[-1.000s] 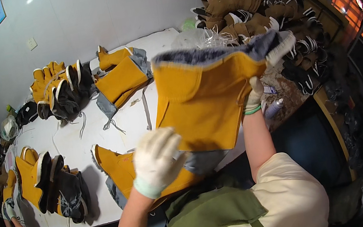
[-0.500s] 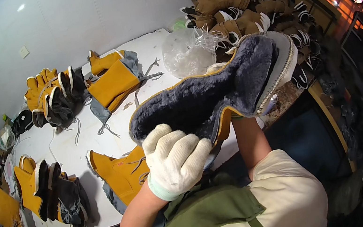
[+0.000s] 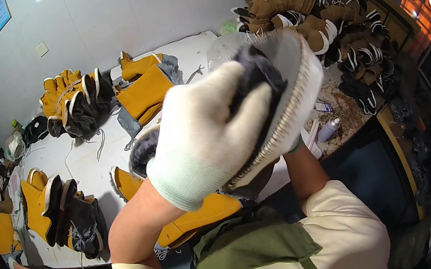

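Observation:
A fur-lined boot upper is raised before me, its pale sole piece (image 3: pixel 302 78) tilted and edged with thick stitching. My left hand (image 3: pixel 196 118), in a white knit glove with a mint cuff, grips the dark fur lining (image 3: pixel 266 64) close to that stitched edge. My right hand (image 3: pixel 296 145) is behind the boot upper; only its green cuff and forearm show, and its fingers are hidden. Below my left wrist lies mustard leather (image 3: pixel 203 213); whether it belongs to the held piece I cannot tell.
Mustard-and-grey boot uppers stand in bunches (image 3: pixel 71 98) on the white table (image 3: pixel 58 154), with others stacked (image 3: pixel 144 96) beside them. Brown uppers (image 3: pixel 285 5) are heaped at the back right. A spray bottle (image 3: pixel 330 129) lies on the right-hand ledge. Another person's hand (image 3: pixel 15 262) shows at far left.
My left hand has shifted from the shaft opening to the lining near the stitched edge, and is closer to the camera. The boot upper has turned, its sole piece now steeply tilted.

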A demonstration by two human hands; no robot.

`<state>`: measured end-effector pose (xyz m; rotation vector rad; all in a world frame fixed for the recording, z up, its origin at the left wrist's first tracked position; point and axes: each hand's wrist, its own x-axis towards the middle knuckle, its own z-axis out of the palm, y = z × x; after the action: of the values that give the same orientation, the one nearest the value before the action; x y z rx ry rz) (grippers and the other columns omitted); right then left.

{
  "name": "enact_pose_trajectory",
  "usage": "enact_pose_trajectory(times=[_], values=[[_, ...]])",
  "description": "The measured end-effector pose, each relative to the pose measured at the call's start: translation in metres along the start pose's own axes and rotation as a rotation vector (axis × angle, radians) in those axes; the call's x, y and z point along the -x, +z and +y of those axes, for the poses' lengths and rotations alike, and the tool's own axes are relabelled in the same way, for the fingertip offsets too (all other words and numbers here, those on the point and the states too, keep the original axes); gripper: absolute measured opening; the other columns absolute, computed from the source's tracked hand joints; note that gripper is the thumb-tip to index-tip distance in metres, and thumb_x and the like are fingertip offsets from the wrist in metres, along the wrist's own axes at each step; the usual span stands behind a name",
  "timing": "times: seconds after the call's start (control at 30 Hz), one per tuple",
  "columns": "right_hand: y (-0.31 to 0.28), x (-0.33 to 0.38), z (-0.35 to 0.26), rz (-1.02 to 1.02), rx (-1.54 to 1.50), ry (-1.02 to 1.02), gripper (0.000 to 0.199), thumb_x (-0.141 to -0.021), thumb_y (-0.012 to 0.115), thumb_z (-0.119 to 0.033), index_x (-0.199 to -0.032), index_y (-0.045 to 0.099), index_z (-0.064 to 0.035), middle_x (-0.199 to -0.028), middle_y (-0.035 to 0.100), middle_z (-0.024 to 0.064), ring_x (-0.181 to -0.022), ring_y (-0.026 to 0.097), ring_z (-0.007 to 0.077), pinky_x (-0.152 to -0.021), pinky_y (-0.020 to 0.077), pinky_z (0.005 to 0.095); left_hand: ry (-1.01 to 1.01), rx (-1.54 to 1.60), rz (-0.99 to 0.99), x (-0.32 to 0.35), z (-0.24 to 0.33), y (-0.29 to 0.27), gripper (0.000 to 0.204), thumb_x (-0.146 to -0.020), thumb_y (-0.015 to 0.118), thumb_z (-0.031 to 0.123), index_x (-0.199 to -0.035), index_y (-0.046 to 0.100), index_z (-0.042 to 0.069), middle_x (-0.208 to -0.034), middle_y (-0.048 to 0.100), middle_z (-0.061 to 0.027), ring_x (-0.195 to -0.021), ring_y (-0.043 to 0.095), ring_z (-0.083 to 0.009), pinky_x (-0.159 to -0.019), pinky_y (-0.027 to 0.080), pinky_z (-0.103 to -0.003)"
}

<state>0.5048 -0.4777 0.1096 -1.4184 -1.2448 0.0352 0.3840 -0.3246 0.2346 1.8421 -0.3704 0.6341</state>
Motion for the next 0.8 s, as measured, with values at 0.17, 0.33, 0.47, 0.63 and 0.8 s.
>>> enact_pose_trajectory(times=[0.17, 0.33, 0.47, 0.63, 0.8], values=[[0.013, 0.0, -0.006, -0.126, 0.107, 0.005, 0.037, -0.078, 0.08, -0.017, -0.109, 0.067, -0.0037, -0.1, 0.072, 0.0106, -0.091, 0.069, 0.02, -0.081, 0.0533, 0.0328, -0.026, 0.322, 0.168, 0.012, -0.004, 0.004, 0.015, -0.093, 0.062, 0.01, -0.095, 0.065, -0.005, -0.078, 0.067, -0.0032, -0.069, 0.058, -0.0051, -0.06, 0.049, -0.022], [-0.01, 0.001, 0.027, -0.189, -0.071, 0.185, 0.049, -0.079, 0.08, -0.019, -0.122, 0.061, -0.0029, -0.114, 0.067, 0.0132, -0.102, 0.065, 0.0196, -0.085, 0.0511, 0.0323, -0.064, 0.203, -0.204, 0.014, 0.008, -0.009, 0.021, -0.093, 0.062, 0.015, -0.104, 0.067, -0.003, -0.078, 0.068, -0.005, -0.069, 0.062, -0.0087, -0.065, 0.051, -0.024], [-0.031, -0.017, 0.02, 0.303, -0.632, -0.034, 0.047, -0.079, 0.078, -0.019, -0.12, 0.061, -0.0021, -0.109, 0.067, 0.0113, -0.096, 0.064, 0.0179, -0.081, 0.0506, 0.0312, 0.275, 0.255, -0.155, -0.007, 0.005, -0.017, 0.044, -0.084, 0.055, -0.008, -0.128, 0.055, -0.005, -0.119, 0.062, -0.0156, -0.095, 0.065, -0.0211, -0.074, 0.054, -0.029], [-0.022, -0.044, 0.026, 0.283, -0.85, -0.073, 0.045, -0.079, 0.076, -0.019, -0.118, 0.062, -0.0011, -0.103, 0.066, 0.0089, -0.089, 0.062, 0.0157, -0.075, 0.0499, 0.0297, 0.526, -0.676, 0.001, -0.034, 0.005, -0.009, 0.038, -0.074, 0.064, -0.008, -0.109, 0.063, 0.006, -0.109, 0.064, -0.0145, -0.096, 0.067, -0.0253, -0.078, 0.053, -0.034], [-0.019, -0.042, 0.022, 0.026, -0.606, 0.201, 0.043, -0.08, 0.075, -0.019, -0.116, 0.063, -0.0001, -0.097, 0.066, 0.0065, -0.081, 0.061, 0.0135, -0.07, 0.0493, 0.0283, 0.607, -0.6, 0.262, -0.043, -0.013, -0.012, 0.02, -0.076, 0.066, -0.006, -0.093, 0.066, 0.004, -0.086, 0.068, -0.0116, -0.076, 0.069, -0.0212, -0.07, 0.054, -0.031]])
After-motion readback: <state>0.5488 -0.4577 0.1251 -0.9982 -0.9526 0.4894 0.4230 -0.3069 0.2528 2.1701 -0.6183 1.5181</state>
